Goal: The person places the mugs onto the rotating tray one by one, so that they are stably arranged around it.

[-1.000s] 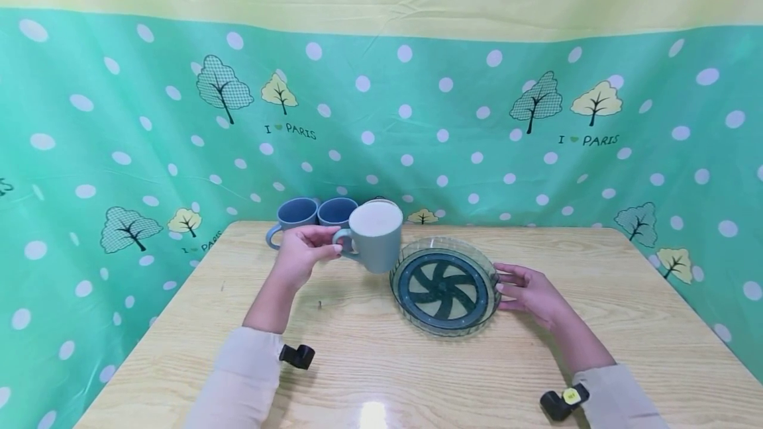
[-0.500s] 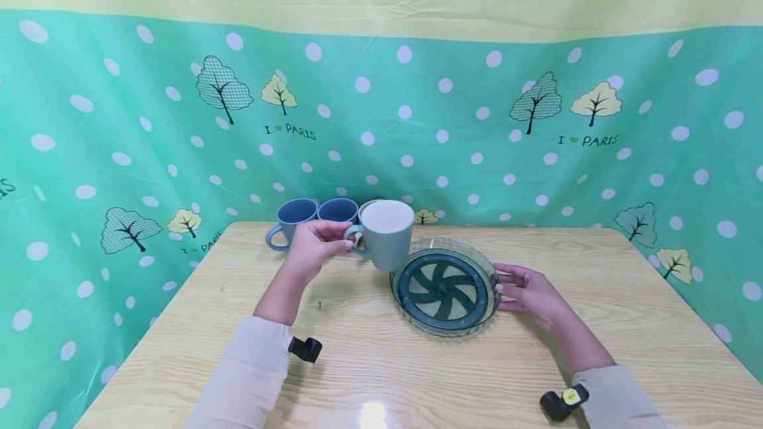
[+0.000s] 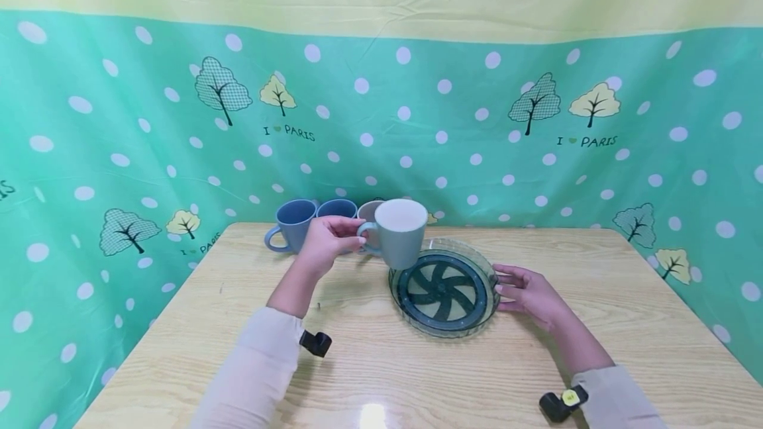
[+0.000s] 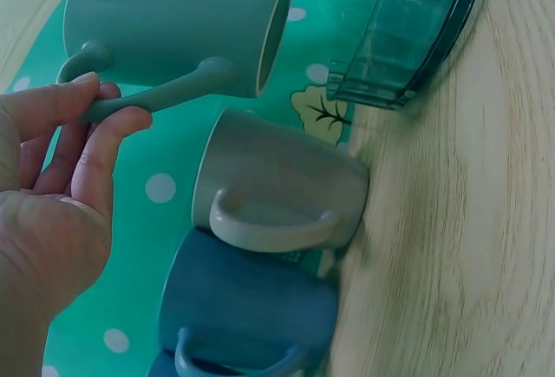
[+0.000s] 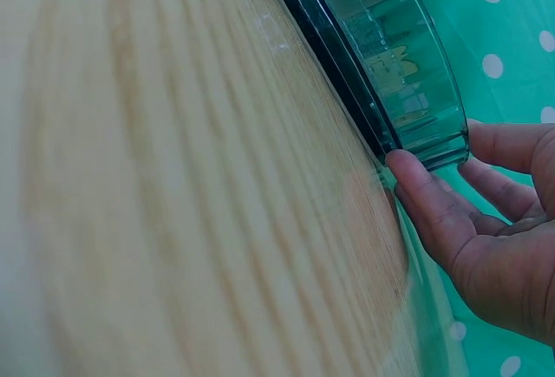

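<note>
My left hand (image 3: 328, 240) pinches the handle of a pale green mug (image 3: 401, 237), thumb against fingers. The mug is upright, raised above the table, and overlaps the far left rim of a round see-through tray (image 3: 447, 331) with a dark swirl base in the head view. The tray's right side is held by my right hand (image 3: 530, 293). In the right wrist view, one fingertip (image 5: 403, 162) lies low at the tray's base and another is at its rim. Behind my left hand stand two blue mugs (image 3: 296, 220) and a beige mug (image 4: 277, 182).
The wooden table (image 3: 417, 382) ends at the back against a green polka-dot curtain (image 3: 381, 124) with printed trees. The blue and beige mugs form a close row along the back left edge. In the left wrist view, the green mug passes close to the beige mug.
My left hand has carried the green mug to the right, from the tray's left side to over its far left rim, uncovering some of the beige mug. My right hand and the tray have stayed put.
</note>
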`<action>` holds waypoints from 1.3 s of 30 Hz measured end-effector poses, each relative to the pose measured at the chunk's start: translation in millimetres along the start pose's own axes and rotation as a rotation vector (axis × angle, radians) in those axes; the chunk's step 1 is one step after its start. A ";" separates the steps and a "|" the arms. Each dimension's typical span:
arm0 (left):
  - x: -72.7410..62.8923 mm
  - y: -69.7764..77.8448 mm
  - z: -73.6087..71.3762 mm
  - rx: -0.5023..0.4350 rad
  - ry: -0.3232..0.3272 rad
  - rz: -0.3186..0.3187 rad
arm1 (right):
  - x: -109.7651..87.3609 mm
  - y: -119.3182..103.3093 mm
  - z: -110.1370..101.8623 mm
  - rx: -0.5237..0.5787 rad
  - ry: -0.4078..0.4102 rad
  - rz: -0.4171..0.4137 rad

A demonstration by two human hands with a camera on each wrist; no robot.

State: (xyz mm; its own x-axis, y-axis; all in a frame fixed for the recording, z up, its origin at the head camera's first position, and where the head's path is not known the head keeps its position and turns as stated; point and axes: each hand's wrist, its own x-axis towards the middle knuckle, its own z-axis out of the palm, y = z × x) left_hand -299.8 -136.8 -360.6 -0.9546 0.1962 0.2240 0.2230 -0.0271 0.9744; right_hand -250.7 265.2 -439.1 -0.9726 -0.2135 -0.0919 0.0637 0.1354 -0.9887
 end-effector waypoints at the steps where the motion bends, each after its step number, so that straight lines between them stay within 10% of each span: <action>1: 0.7 -0.2 1.0 -0.002 0.000 -0.004 | 0.2 0.1 -0.1 0.002 0.004 0.002; 39: 32.2 -30.9 52.0 -0.030 0.005 -0.106 | -1.3 -2.1 2.0 -0.005 0.013 0.004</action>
State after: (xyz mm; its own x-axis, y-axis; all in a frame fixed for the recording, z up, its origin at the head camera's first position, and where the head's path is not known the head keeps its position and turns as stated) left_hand -327.2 -78.6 -384.4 -0.9735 0.1948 0.1200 0.1152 -0.0358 0.9927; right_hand -249.1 263.3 -437.1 -0.9751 -0.2005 -0.0947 0.0670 0.1409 -0.9878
